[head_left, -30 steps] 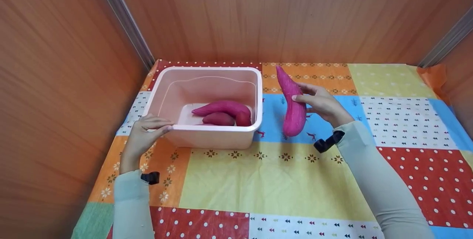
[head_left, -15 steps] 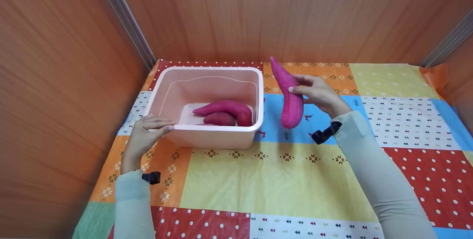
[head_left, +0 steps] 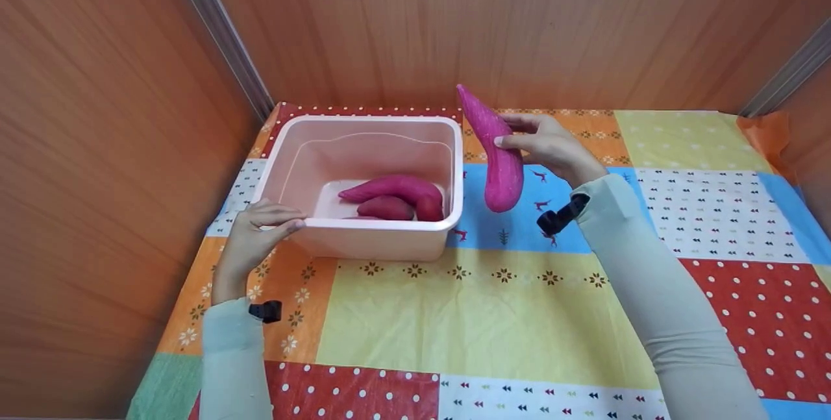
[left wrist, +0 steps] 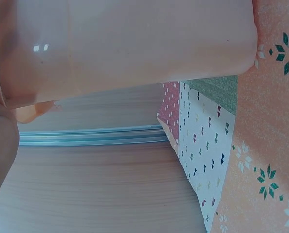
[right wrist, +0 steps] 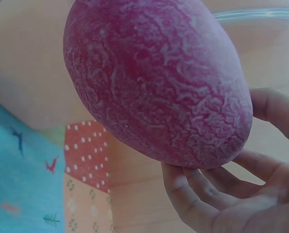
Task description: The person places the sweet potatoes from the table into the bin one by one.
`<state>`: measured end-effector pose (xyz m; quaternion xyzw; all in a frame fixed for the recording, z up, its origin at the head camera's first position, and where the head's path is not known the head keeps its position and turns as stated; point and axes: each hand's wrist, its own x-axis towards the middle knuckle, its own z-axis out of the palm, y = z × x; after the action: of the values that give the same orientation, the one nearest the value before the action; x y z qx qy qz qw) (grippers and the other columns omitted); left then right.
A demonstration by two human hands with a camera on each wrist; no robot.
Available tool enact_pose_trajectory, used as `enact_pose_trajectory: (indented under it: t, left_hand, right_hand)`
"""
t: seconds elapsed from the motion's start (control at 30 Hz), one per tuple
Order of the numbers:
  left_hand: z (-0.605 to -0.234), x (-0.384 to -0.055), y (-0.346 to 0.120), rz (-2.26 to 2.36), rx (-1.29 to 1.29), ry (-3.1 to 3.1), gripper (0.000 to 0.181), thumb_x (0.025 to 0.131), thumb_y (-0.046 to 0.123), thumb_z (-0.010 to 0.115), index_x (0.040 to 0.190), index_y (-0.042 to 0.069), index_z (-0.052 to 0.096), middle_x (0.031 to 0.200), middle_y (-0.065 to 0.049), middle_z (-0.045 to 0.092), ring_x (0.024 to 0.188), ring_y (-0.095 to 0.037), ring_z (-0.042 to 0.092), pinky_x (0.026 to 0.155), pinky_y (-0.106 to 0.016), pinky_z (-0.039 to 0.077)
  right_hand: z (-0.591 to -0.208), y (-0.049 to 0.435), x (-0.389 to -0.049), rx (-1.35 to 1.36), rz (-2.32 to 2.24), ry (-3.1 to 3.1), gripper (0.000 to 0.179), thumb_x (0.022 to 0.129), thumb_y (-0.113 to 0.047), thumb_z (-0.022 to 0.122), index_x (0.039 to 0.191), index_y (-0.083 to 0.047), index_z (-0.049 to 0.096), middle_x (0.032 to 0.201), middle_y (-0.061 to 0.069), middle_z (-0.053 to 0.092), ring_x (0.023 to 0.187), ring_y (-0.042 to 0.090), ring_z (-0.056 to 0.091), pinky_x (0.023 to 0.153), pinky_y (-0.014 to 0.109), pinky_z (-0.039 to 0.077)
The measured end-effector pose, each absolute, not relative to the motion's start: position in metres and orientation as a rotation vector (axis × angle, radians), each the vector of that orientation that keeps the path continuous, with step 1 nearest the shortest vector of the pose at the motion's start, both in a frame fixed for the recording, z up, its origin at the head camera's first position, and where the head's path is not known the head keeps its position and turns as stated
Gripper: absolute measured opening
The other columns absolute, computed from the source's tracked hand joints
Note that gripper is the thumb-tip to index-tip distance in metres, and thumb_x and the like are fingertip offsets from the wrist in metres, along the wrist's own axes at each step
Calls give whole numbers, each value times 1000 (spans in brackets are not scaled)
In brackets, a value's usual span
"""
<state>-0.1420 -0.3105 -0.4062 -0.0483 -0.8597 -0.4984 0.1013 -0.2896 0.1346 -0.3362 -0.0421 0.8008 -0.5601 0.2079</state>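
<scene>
My right hand (head_left: 548, 147) holds a long pink-purple sweet potato (head_left: 503, 163) in the air, just right of the plastic tub. Its narrow tip points up and to the left, and its thick end hangs lower. The wrinkled skin of the sweet potato (right wrist: 159, 82) fills much of the right wrist view, with fingers behind it. At the front left corner of the pale pink tub (head_left: 370, 241), my left hand (head_left: 253, 238) grips the rim between thumb and fingers. Inside the tub lie a curved sweet potato (head_left: 396, 187) and a shorter, darker one (head_left: 386, 208). The front wall partly hides them.
Beneath everything is a patchwork-print tablecloth (head_left: 487, 322). Wood-grain panels (head_left: 519, 30) rise behind it and on both sides, joined by metal corner strips (head_left: 224, 37). Each wrist wears a small black camera.
My right hand has lifted the sweet potato higher and carried it left, toward the tub. The left hand stays on the rim, and the tub has not moved.
</scene>
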Motion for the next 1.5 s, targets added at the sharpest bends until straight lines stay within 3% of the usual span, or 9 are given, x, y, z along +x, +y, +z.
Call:
enact_pose_trajectory:
  t: [0.17,0.47,0.73,0.97,1.27,1.5]
  left_hand:
    - [-407,-142,-309,-1443,-162,-2520,19,79,11,78,97,6,77,98,-9,74,94,-4,55,92,-31,37]
    - [-408,-143,-311,-1458,-153,-2525,20,80,16,78,98,8,77,98,-5,74,97,-8,55,89,-28,40]
    - [-406,-142,-310,-1487,-169,-2504,20,80,15,78,98,8,77,96,-3,75,97,-8,54,96,-36,35]
    - [-405,-141,-308,-1464,-158,-2531,20,81,13,77,100,7,77,101,-13,73,98,-7,54,95,-36,37]
    - [-406,-139,-308,-1466,-151,-2533,21,80,20,78,99,9,77,100,-7,73,98,-8,54,97,-40,35]
    - [-405,-139,-306,-1508,-132,-2534,22,82,21,76,101,9,77,104,-14,71,103,-9,52,101,-43,32]
  right_hand:
    - [-330,125,-294,-158,-1552,2252,71,82,-29,76,144,-19,43,139,8,46,122,27,49,93,42,52]
    - [-320,109,-299,-238,-1525,2272,75,79,-29,79,145,-20,43,141,6,46,122,26,50,91,38,53]
    - [-315,92,-303,-322,-1528,2222,69,81,-28,77,142,-19,46,137,4,50,120,24,51,91,40,53]
    - [-312,79,-303,-377,-1516,2196,68,80,-27,78,140,-19,47,134,4,51,119,23,51,90,40,53]
    - [-308,60,-304,-429,-1441,2192,63,81,-27,77,138,-20,51,130,4,55,115,23,55,88,38,55]
    - [-308,46,-304,-450,-1397,2202,62,81,-27,78,137,-21,52,130,2,56,113,21,58,85,36,56]
